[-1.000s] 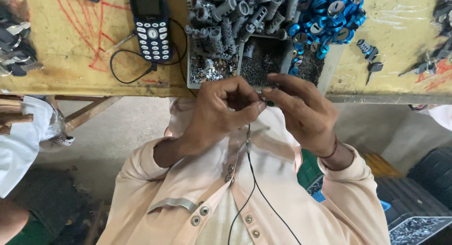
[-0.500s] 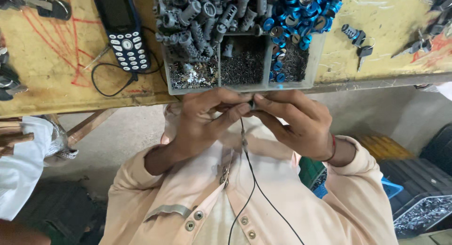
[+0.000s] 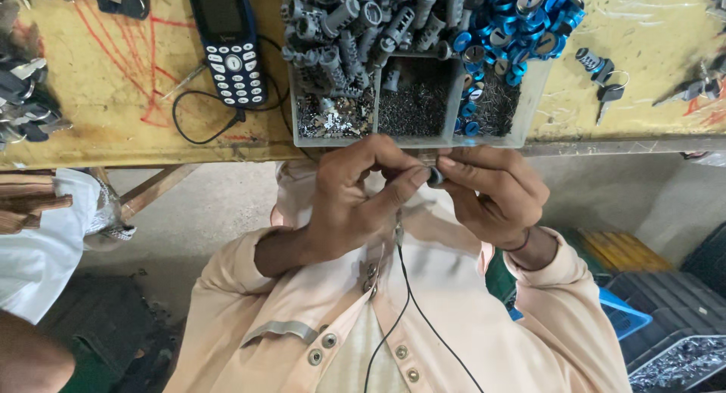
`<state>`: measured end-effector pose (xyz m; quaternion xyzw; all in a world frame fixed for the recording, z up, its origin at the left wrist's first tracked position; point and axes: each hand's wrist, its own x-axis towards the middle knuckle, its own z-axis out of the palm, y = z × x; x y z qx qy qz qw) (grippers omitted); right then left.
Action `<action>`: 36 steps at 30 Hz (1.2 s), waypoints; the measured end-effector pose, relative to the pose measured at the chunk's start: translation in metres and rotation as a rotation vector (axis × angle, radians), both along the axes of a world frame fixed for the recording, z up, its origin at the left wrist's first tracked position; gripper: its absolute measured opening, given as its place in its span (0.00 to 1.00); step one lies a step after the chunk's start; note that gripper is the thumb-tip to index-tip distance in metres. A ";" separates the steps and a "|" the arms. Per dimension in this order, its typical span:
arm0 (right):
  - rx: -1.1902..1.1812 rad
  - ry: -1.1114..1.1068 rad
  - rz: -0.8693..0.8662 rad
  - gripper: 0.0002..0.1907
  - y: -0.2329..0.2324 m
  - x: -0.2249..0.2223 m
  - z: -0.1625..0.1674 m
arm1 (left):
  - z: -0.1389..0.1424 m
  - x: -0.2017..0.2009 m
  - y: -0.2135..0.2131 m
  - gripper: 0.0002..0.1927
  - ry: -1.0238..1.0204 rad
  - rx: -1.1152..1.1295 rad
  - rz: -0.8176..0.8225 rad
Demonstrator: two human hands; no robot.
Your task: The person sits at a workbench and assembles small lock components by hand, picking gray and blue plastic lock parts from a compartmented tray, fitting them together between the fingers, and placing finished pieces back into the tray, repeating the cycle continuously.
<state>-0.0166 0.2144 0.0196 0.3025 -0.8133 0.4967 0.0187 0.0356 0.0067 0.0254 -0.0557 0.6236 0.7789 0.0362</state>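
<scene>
Both hands, left hand [image 3: 355,204] and right hand [image 3: 491,196], pinch a small grey cylinder [image 3: 435,176] (likely mid-assembly) just below the divided tray [image 3: 529,109] at the surface edge; fitting needs steady alignment.

The fingers of both hands hide most of the small grey part [image 3: 435,175].

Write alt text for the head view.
Both hands, left hand and right hand, pinch a small grey cylinder between fingertips just below a yellow workbench. A divided tray of grey and blue parts and a keypad phone lie above.
</scene>
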 end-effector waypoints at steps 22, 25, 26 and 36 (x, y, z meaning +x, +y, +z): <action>0.626 -0.056 -0.122 0.10 -0.007 -0.047 0.049 | -0.012 -0.008 -0.007 0.11 0.251 -0.211 -0.062; 0.813 0.186 -0.234 0.07 0.002 -0.061 0.023 | -0.019 -0.011 -0.007 0.12 0.316 -0.207 -0.200; 0.754 0.144 -0.245 0.06 0.007 -0.059 0.020 | -0.021 -0.012 -0.005 0.12 0.345 -0.198 -0.218; -0.083 -0.995 0.012 0.09 0.036 -0.006 0.024 | -0.020 -0.024 -0.008 0.07 0.785 -0.716 -0.244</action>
